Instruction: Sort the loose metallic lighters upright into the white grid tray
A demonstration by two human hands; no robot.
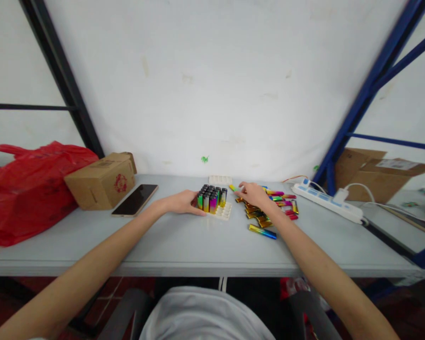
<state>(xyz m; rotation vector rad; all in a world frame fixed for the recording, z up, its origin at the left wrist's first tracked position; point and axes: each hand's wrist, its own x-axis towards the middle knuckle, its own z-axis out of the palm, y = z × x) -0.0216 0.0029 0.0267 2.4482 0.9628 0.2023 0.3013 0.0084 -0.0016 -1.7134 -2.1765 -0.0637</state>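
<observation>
Right grip is narrow, its fingertips seemingly pinched on one end of a yellow-green tube whose other end points left and toward the wall. Left grip stands wide at the left side of a white slotted tray, thumb along the near edge and fingers farther back; how firmly it bears on the tray, I cannot tell. The yellow-green tube lies to the right of the tray and a little beyond it — the right grip is the nearer — and its long axis runs on a slant, while the black-topped tubes in the tray stand upright and close together. Bare slots show along the tray's right and near sides, toward the right arm. A narrow open strip of worktop parts the tray from a heap of loose metallic tubes, partly hidden by the right forearm. One yellow-to-blue tube lies apart, nearer the front edge and roughly crosswise. Behind, a second white tray sits close to the wall, limiting room there; in front of the slotted tray, open worktop runs to the edge.
</observation>
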